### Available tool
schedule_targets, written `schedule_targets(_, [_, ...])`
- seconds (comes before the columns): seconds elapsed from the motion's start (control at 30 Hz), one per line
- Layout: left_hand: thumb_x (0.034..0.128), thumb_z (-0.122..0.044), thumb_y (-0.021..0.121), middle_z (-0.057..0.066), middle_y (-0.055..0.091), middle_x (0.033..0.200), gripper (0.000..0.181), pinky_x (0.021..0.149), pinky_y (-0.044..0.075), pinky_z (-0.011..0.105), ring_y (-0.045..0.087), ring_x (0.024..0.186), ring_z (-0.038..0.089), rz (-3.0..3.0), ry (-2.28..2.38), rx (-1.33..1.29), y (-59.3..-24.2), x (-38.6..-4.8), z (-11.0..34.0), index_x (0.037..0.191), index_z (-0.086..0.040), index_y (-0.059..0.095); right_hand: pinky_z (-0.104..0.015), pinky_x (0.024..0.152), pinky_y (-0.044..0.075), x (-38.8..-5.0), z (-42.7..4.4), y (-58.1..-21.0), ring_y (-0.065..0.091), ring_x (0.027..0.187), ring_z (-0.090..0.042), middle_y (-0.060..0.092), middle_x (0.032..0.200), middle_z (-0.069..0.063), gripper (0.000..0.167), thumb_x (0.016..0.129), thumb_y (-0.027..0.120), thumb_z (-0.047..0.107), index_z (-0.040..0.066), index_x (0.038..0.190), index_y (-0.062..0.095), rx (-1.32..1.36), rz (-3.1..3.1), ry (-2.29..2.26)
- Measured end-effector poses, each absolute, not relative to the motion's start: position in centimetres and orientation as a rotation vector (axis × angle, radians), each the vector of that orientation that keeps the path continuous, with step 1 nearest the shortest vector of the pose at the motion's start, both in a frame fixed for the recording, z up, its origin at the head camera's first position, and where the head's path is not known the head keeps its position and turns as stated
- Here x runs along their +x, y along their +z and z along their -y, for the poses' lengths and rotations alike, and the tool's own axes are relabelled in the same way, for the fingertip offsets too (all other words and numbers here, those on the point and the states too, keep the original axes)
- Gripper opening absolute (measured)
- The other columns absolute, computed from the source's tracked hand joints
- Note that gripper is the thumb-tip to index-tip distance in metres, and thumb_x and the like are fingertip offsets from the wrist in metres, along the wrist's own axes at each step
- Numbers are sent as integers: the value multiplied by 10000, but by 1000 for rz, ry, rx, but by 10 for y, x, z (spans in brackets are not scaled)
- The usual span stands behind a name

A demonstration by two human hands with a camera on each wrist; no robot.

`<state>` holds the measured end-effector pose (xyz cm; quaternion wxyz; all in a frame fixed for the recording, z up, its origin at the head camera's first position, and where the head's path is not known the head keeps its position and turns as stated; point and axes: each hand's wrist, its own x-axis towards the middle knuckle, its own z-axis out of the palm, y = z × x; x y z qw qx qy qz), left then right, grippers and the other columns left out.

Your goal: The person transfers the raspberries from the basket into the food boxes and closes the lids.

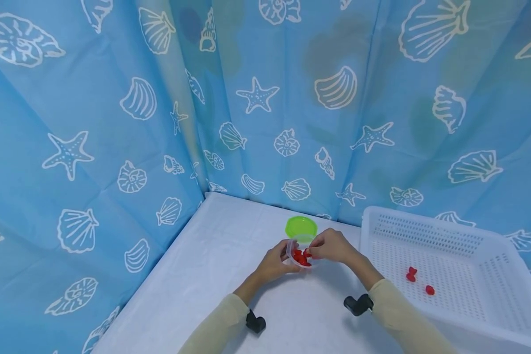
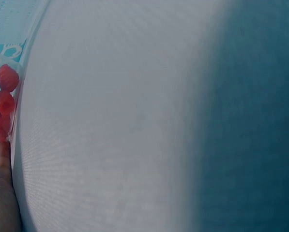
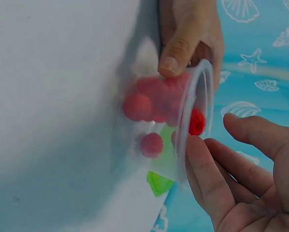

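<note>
Pale sleeves lay nearest our camera. We noted the left hand gripping a clear tub of red berries; the right hand, thumb parted from fingers, was at its rim. Green lid lay just beyond the grip; white basket, to its right.

Left hand curled in grip; right hand close beside, thumb apart from bent fingers; forearms angled inward.

Head view: high, facing forward and down. Left and right wrist views: low, close, sharing the clear tub.
</note>
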<state>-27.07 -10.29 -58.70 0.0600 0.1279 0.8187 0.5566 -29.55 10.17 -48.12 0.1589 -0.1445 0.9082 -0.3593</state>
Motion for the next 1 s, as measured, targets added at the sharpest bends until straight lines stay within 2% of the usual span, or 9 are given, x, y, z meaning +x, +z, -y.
schedule_targets(0.17, [717, -342, 874, -162, 514, 1362, 830, 961, 485, 290, 467, 1304, 92, -2485, 1672, 340, -586, -269, 101, 1420, -309, 433, -339, 755, 582, -294, -115, -467, 681, 799, -201, 715, 908, -50, 195, 887, 709, 172, 50, 1035, 744, -400, -2547, -1129])
schedule_targets(0.33, [753, -310, 853, -83, 539, 1366, 782, 979, 471, 288, 475, 1300, 108, -2482, 1665, 391, -585, -270, 101, 1415, -257, 440, -395, 816, 572, -298, -137, -445, 708, 887, -253, 702, 1029, -132, 267, 928, 672, 217, 21, 1104, 711, -380, -2539, -1183])
schedule_targets(0.6, [767, -253, 845, -46, 545, 1368, 781, 970, 474, 275, 481, 1287, 96, -2491, 1664, 417, -584, -272, 103, 1428, -198, 432, -406, 837, 562, -309, -194, -415, 707, 908, -265, 701, 1033, -144, 390, 946, 649, 286, -34, 1169, 655, -392, -2617, -1163])
schedule_targets(0.77, [759, -272, 851, -66, 548, 1358, 774, 970, 480, 295, 482, 1295, 118, -2493, 1665, 392, -583, -273, 102, 1416, -223, 444, -408, 835, 561, -311, -239, -416, 698, 918, -274, 663, 1093, -200, 459, 933, 669, 290, -65, 1216, 599, -353, -2628, -1158])
schedule_targets(0.9, [738, -308, 862, -106, 545, 1342, 780, 955, 498, 327, 482, 1300, 146, -2508, 1655, 342, -584, -272, 101, 1399, -275, 451, -413, 814, 571, -314, -271, -428, 694, 901, -293, 662, 1072, -207, 468, 917, 689, 280, -77, 1204, 591, -268, -2638, -1123])
schedule_targets(1.0, [744, -304, 859, -120, 544, 1338, 768, 963, 489, 310, 479, 1298, 126, -2507, 1646, 354, -586, -271, 101, 1393, -293, 448, -415, 801, 575, -313, -291, -442, 692, 896, -321, 664, 1049, -199, 445, 911, 693, 269, -74, 1177, 597, -186, -2653, -1075])
